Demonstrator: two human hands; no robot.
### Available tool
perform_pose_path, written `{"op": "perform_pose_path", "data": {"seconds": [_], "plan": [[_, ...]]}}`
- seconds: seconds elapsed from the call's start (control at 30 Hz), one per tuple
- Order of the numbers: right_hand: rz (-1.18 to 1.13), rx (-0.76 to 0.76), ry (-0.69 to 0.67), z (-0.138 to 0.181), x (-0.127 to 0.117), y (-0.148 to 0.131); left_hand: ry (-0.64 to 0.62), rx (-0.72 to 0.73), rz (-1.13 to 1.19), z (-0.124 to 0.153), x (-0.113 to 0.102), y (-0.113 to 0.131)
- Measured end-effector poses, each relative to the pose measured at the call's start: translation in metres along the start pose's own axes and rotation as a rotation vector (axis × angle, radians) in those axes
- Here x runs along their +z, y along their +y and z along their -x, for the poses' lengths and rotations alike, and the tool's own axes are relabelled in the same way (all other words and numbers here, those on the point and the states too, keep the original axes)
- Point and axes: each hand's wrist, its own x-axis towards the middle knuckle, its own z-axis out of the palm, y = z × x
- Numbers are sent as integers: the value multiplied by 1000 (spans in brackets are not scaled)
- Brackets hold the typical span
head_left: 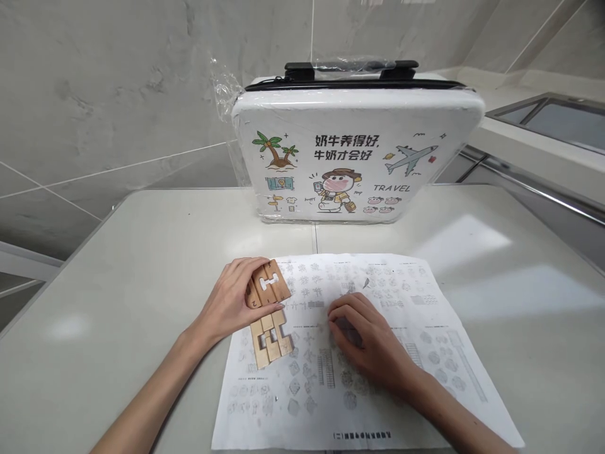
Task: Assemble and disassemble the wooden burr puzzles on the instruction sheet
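My left hand grips a bundle of notched wooden puzzle blocks, thumb below and fingers over its left side. More wooden blocks lie joined just beneath it, on the left part of a printed instruction sheet. My right hand rests on the middle of the sheet with its fingers curled down onto the paper. What lies under those fingers, if anything, is hidden.
A white case with cartoon prints and a black handle stands upright at the back of the pale table, wrapped in clear film. Grey tiled wall rises behind. A metal rail and ledge run along the right side.
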Motion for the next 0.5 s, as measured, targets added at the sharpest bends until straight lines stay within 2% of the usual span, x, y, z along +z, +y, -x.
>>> {"op": "perform_pose_path", "data": {"seconds": [0.3,0.5], "plan": [[0,-6,-1,1,0,1,44,-50,-18,1,3,5],[6,-15,18,0,-1,-1,22,-64,18,1,2,5]]}}
